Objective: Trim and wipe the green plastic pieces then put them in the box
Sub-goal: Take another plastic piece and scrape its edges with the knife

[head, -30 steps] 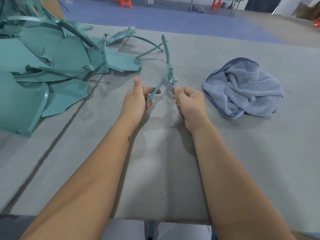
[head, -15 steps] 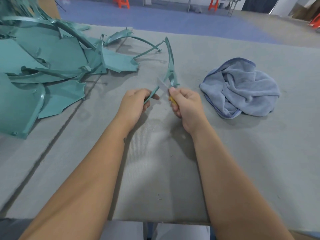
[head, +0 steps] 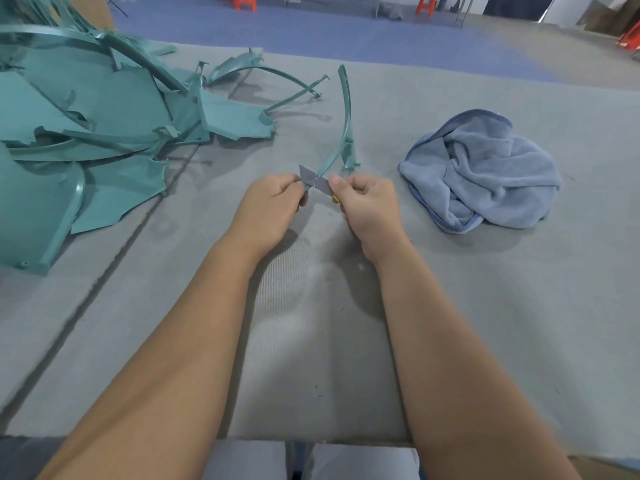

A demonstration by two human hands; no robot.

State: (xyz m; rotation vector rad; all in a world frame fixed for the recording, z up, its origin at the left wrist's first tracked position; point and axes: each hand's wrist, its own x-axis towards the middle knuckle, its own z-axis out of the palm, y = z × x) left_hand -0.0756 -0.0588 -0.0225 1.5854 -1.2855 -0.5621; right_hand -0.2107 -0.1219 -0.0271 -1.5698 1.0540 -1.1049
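A thin curved green plastic strip (head: pixel 345 123) stands up from the grey table, its far tip pointing away from me. My left hand (head: pixel 270 209) grips its near end with curled fingers. My right hand (head: pixel 367 209) pinches a knife with a grey blade (head: pixel 313 180) and a yellow handle mostly hidden in the fist. The blade lies across the strip right beside my left fingers. No box is in view.
A heap of large green plastic pieces (head: pixel 86 133) fills the table's left side. A crumpled blue cloth (head: pixel 485 171) lies to the right of my hands. The grey felt table (head: pixel 346 341) has a seam running diagonally on the left. Orange stools stand on the floor beyond.
The blade has slid along the strip toward my left hand, from the strip's bracket part down to its near end. My left thumb, raised before, now curls round the strip.
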